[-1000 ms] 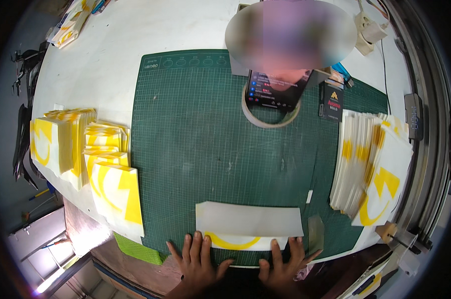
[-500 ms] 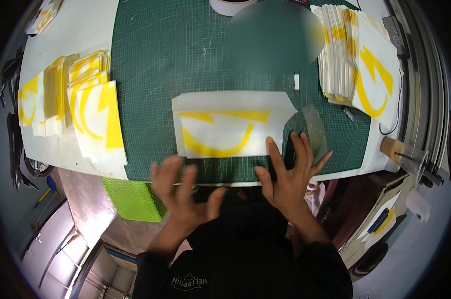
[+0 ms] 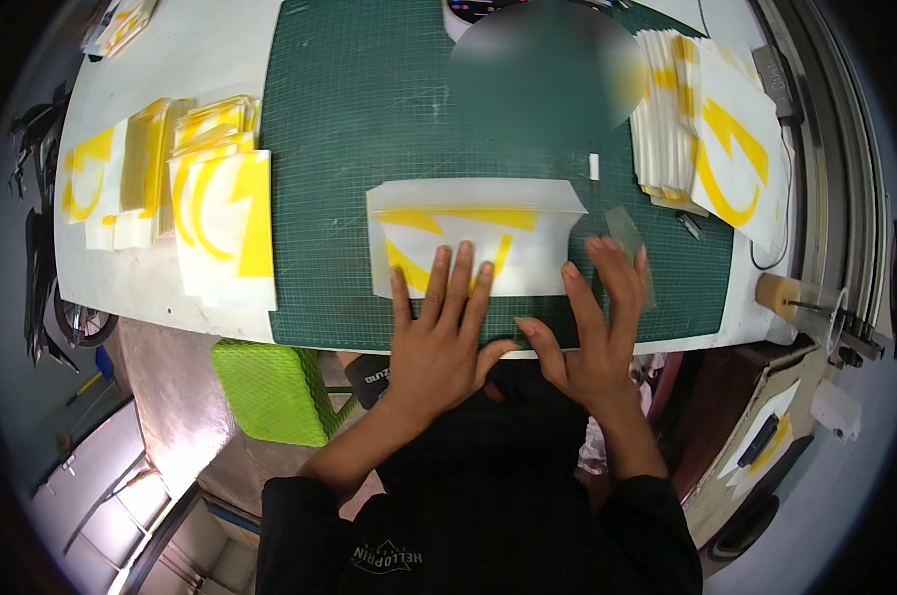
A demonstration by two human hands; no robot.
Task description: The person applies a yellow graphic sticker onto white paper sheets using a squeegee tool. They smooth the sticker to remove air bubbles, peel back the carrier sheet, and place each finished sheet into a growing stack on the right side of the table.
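Note:
A folded white sheet with yellow print (image 3: 539, 256) lies lengthwise on the green cutting mat (image 3: 359, 114), its far flap cloudy and pointed at the right end. My left hand (image 3: 438, 352) is spread flat, fingertips pressing on the near left half of the sheet and hiding part of the yellow curve. My right hand (image 3: 597, 342) is open with fingers apart, by the sheet's near right corner; whether it touches the sheet I cannot tell. Just beyond its fingers is a clear plastic strip (image 3: 622, 226), partly covered by them.
Stacks of similar printed pieces stand at left (image 3: 222, 218) and right (image 3: 666, 124). A small white block (image 3: 594, 166) and a small metallic piece (image 3: 689, 226) lie on the mat. A cup of brown liquid (image 3: 780, 294) is at the right edge. A green stool (image 3: 270, 392) stands below left.
My left hand has come forward from the table edge and down onto the sheet. My right hand has drawn slightly right, off the sheet's near right part. The whole view has shifted somewhat.

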